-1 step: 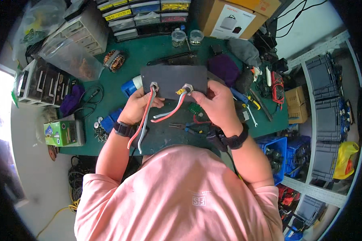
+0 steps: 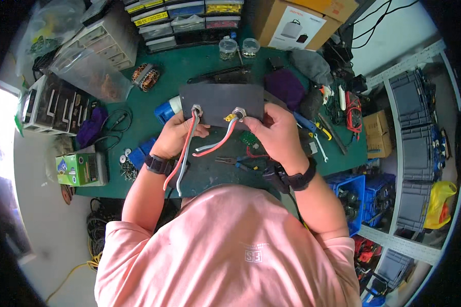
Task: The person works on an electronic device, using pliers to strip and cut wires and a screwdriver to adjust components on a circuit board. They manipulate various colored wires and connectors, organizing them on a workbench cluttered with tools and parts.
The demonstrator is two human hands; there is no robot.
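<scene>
A dark grey flat panel point(image 2: 217, 97) is held up over the bench between both hands. My left hand point(image 2: 175, 134) grips its lower left corner, the fingers curled at the edge. On its right side my right hand point(image 2: 272, 130) is closed, with the thumb beside a metal nut point(image 2: 238, 111). Red and white wires come out through two nut-ringed fittings. The left wire pair point(image 2: 183, 153) hangs down past my left wrist; the right wire pair point(image 2: 215, 146) bends leftward. A yellow piece point(image 2: 229, 117) sits by the right nut. The panel's far face is hidden.
Pliers point(image 2: 233, 161) lie on the green bench point(image 2: 164, 59) below the panel. To the right are a wrench point(image 2: 321, 147) and a red-cabled meter point(image 2: 352, 110). A blue tray point(image 2: 141, 153) with small hardware is at left. Drawer cabinets point(image 2: 187, 23) and a cardboard box point(image 2: 297, 23) stand behind.
</scene>
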